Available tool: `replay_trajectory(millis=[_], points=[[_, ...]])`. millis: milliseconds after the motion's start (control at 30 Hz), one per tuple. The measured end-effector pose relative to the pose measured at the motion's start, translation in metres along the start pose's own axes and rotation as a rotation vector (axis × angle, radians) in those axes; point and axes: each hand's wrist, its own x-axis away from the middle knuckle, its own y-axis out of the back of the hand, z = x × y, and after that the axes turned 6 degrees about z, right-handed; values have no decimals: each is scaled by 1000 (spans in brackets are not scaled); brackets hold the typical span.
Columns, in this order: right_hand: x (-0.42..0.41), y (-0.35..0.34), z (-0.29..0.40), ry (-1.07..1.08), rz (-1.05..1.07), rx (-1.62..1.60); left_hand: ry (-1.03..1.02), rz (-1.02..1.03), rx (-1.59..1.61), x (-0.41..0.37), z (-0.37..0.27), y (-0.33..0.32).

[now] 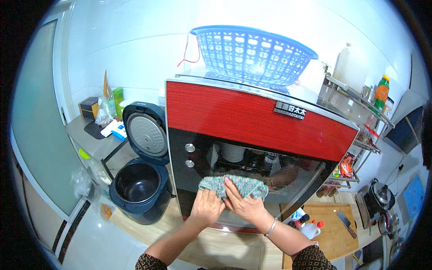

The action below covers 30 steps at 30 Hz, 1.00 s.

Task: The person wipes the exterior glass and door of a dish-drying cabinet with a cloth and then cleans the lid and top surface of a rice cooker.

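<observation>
A green-and-grey patterned cloth [248, 186] lies pressed against the dark glass door of a red-fronted cabinet appliance [249, 118]. My left hand [206, 205] rests on the cloth's lower left part, its fingertips on or under the fabric edge. My right hand [243, 204], with a silver bangle at the wrist, presses on the cloth's middle, fingers pointing up. The thumbs are close together; whether they touch is unclear. Two round silver knobs [190, 147] sit on the door's left side. Part of the cloth under the fingers is hidden.
Left of the cabinet stands an open rice cooker [140, 189]. A blue plastic basket [253, 55] sits on top. At the right are a metal rack [357, 98] with bottles, a wooden cutting board [332, 229] with a cleaver [346, 223], several bottles and a lidded pot [382, 195].
</observation>
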Motion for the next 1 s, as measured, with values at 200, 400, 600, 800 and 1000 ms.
replay_trajectory(millis=[200, 400, 600, 800, 1000], points=[[-63, 46, -47, -204, -227, -203, -18, -114, 9, -89, 2, 57], [-19, 27, -29, -214, -103, -134, -54, 9, 2, -47, -10, 29], [90, -25, -6, -111, 121, -70, -120, 254, 72, 7, -45, -27], [54, 5, -46, -112, -49, -14, -78, 109, 37, -32, -51, -6], [-3, 59, -113, -409, -295, -110, -86, -92, 10, -134, -62, 41]])
